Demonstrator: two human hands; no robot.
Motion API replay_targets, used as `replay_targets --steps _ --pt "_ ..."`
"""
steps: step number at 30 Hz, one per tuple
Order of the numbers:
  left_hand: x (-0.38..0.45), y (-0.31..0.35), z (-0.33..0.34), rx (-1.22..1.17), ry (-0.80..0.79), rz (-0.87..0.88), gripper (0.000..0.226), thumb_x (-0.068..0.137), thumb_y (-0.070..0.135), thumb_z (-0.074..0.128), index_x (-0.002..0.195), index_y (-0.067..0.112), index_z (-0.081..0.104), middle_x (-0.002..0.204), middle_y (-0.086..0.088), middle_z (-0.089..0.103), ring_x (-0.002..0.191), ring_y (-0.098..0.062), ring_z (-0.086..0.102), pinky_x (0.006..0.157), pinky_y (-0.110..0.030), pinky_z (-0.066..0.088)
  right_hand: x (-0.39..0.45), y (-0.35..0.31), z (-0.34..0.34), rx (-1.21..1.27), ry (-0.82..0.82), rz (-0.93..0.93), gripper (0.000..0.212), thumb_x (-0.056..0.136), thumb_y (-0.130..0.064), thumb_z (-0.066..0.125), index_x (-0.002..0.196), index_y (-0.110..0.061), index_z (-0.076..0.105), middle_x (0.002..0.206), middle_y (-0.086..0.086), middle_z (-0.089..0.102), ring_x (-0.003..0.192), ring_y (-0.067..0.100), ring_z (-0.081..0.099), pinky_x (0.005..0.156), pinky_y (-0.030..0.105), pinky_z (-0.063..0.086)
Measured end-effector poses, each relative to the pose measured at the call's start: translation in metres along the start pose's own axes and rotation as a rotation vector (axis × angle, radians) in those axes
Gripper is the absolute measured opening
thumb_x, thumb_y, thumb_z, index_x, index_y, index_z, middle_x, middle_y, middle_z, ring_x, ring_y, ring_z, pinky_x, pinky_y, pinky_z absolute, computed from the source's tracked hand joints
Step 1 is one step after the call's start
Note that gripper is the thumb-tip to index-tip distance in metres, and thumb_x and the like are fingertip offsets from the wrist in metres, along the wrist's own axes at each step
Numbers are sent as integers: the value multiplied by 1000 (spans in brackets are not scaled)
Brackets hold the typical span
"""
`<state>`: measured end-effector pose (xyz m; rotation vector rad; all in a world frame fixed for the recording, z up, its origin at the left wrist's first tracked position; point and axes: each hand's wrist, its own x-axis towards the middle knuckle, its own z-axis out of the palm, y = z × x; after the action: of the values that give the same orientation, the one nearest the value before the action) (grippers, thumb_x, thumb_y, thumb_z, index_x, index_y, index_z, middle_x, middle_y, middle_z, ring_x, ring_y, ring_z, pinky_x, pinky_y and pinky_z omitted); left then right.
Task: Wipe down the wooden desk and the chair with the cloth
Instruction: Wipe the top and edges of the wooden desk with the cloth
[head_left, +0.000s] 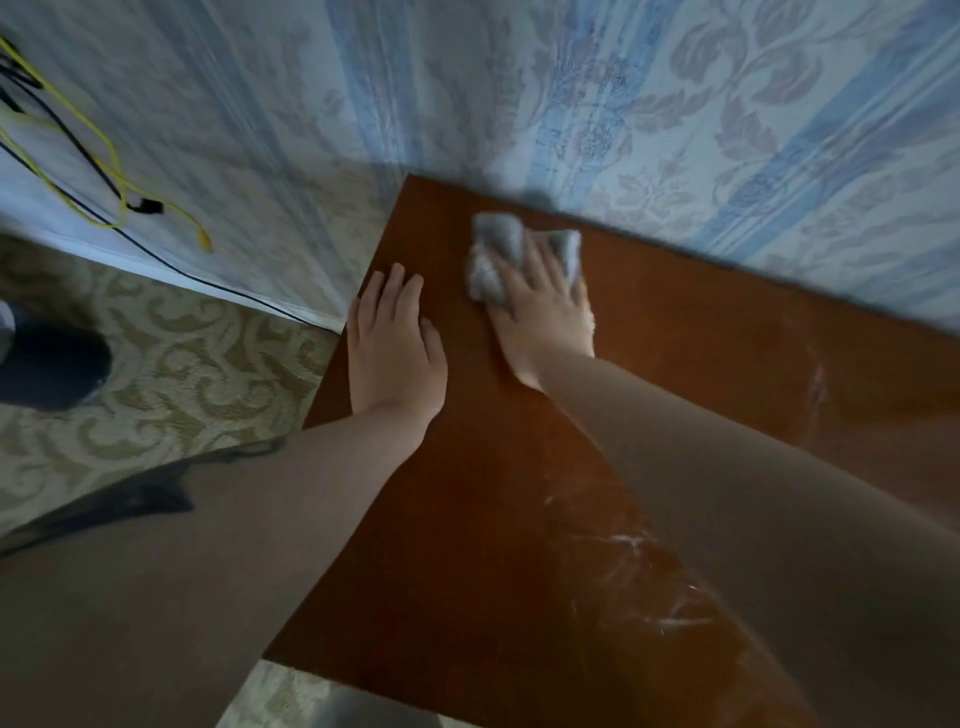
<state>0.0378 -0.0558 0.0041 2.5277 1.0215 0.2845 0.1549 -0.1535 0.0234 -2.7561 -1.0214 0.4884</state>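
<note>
Right hand (545, 306) flat on a grey cloth (506, 254), fingers spread and mostly straight, pressing it onto the table (701, 353) near the far left corner, just beside the wall. Cloth is bunched, sticking out past the fingertips on the far side and to the left of the hand. Can't tell if the thumb is tucked round the cloth edge; the frame is blurred there.

Left hand (395, 343) lies palm down on the bare tabletop, fingers straight and together, holding nothing, close to the table's left edge. It's just beside the right hand, not touching it or the cloth.

Table is reddish-brown wood, pushed against blue-and-white floral wallpaper (727, 130). Whitish smears or scratch marks (639, 551) show on the wood nearer the person, partly under the right forearm, plus a fainter one (818, 384) off to the right.

Left of the table: patterned beige carpet (197, 374), a dark rounded object (52, 364) at the frame's left edge, too blurred to tell what. Yellow cable (111, 150) and dark cable (67, 124) hang along the wall upper left.

No chair that I can make out.
</note>
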Motion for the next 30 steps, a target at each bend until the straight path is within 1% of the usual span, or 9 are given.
replay_targets --steps 2,4,7,10,13,16,22,27,30 --pt "0 0 0 -13 -6 -3 49 98 16 37 146 15 38 156 -1 31 147 -16 16 121 -36 8 -17 9 -5 -76 -147 -437 57 102 -41 34 153 -42 9 163 -8 -4 149 12 -10 118 39 -8" --pt "0 1 -1 -2 -15 -5 49 98 14 35 147 15 37 157 0 29 147 -16 15 121 -37 8 -15 45 -24 -123 -249 -636 57 101 -39 39 151 -44 13 163 -9 3 149 11 -5 119 38 -3" --pt "0 2 -1 21 -16 -15 50 99 16 32 148 16 34 158 1 26 148 -15 12 122 -37 6 21 75 -36 -65 -153 -262 58 102 -36 42 152 -42 14 164 -4 7 150 13 0 119 39 1" --pt "0 2 0 24 -15 -6 50 98 16 33 148 15 34 158 0 27 148 -16 13 122 -37 7 41 26 -14 -81 68 -9 57 102 -43 33 153 -41 10 164 -3 4 150 14 -3 120 42 1" --pt "0 2 -1 -21 8 -56 51 95 14 40 146 9 35 157 -5 29 147 -18 16 121 -38 11 23 -21 2 -120 -59 -309 56 102 -38 32 155 -34 12 164 -3 5 150 17 -3 119 41 -2" --pt "-2 3 -2 -66 40 -91 42 94 13 46 136 6 44 153 -9 35 146 -22 20 120 -42 17 29 7 -15 -129 -221 -605 56 102 -39 35 154 -38 13 163 -7 3 149 12 -3 118 36 -2" --pt "-1 2 1 -68 61 -48 47 94 13 43 141 8 42 152 -8 36 145 -22 23 120 -42 18 65 -23 -6 -65 44 -158 55 102 -41 32 154 -38 13 164 -2 5 150 16 -1 120 41 -1" --pt "-1 2 0 -121 79 -91 44 91 14 41 133 2 46 150 -14 38 144 -26 27 119 -44 22 42 -11 -9 -111 -172 -600 56 102 -39 37 154 -35 15 164 -6 3 149 12 -3 121 39 -2" --pt "-1 3 2 -75 77 -48 43 92 15 39 133 7 48 150 -11 38 144 -25 25 119 -44 20 63 18 -22 -93 -147 -413 58 101 -42 39 152 -45 12 163 -6 5 150 14 -1 119 43 2"
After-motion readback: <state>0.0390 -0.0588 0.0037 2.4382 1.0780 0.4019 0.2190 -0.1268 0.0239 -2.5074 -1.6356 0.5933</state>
